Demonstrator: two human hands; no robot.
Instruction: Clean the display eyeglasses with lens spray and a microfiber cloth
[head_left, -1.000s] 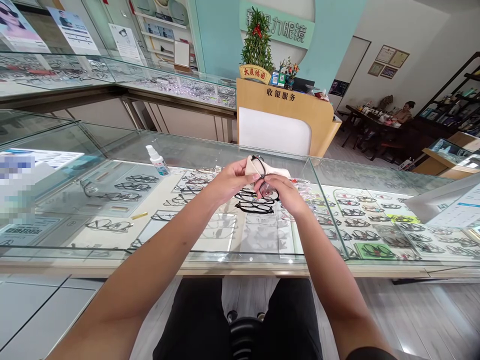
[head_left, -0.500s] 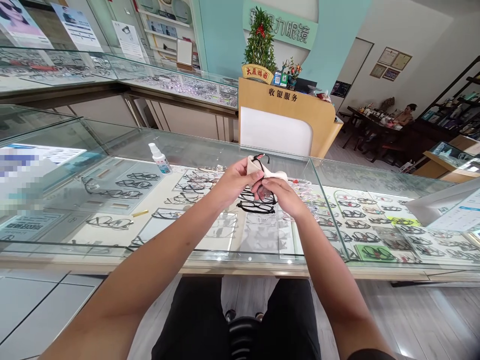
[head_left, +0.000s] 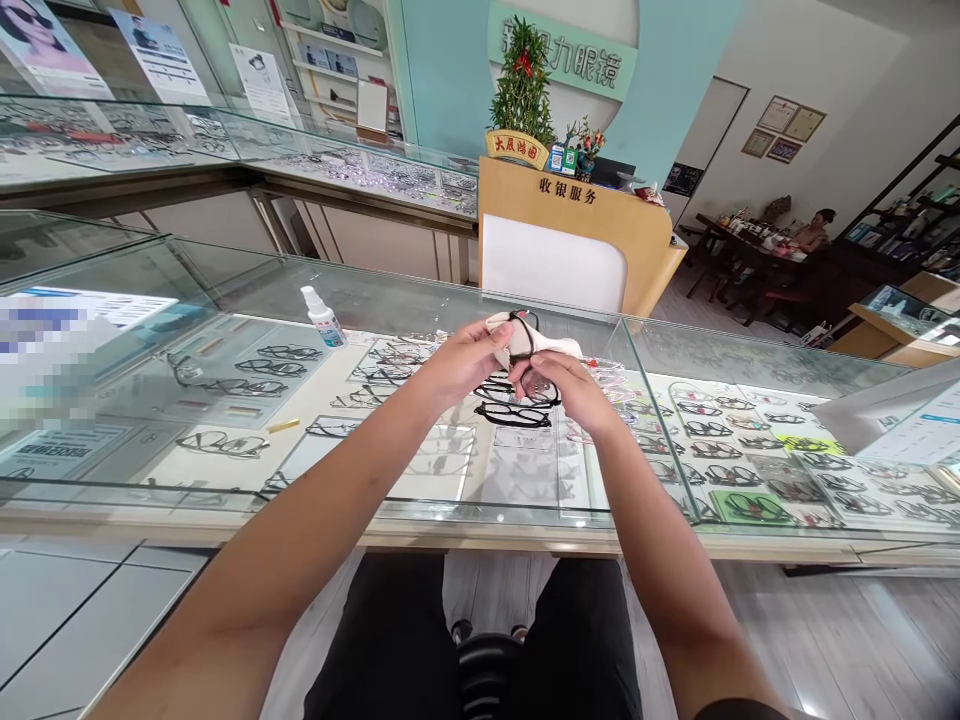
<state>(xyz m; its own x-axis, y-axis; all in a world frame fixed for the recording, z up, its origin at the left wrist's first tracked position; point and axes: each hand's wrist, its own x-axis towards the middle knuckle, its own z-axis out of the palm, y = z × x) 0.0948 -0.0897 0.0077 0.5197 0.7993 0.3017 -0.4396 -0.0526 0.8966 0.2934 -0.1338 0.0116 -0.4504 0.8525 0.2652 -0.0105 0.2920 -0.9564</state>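
Note:
Above the glass counter, both of my hands are closed around a pair of dark-framed eyeglasses (head_left: 553,392) and a white cloth (head_left: 564,346). My left hand (head_left: 471,358) pinches the cloth against the upper part of the eyeglasses, its thumb lying on top. Lower down, my right hand (head_left: 571,388) grips the frame by the nearer lens. Part of the cloth shows behind the right fingers; exactly where the fingertips press is hidden. Beneath my hands, a black pair of glasses (head_left: 514,414) lies in a row inside the display case.
On the counter's glass top (head_left: 405,300), a white spray bottle (head_left: 322,316) stands to the left. Many glasses fill the case below. A wooden cashier desk (head_left: 491,190) stands beyond the counter. At the far right, a person (head_left: 814,235) sits by a dark table.
My left thumb has shifted slightly up and left along the cloth, baring more of the frame's middle. The eyeglasses and right hand have moved slightly right.

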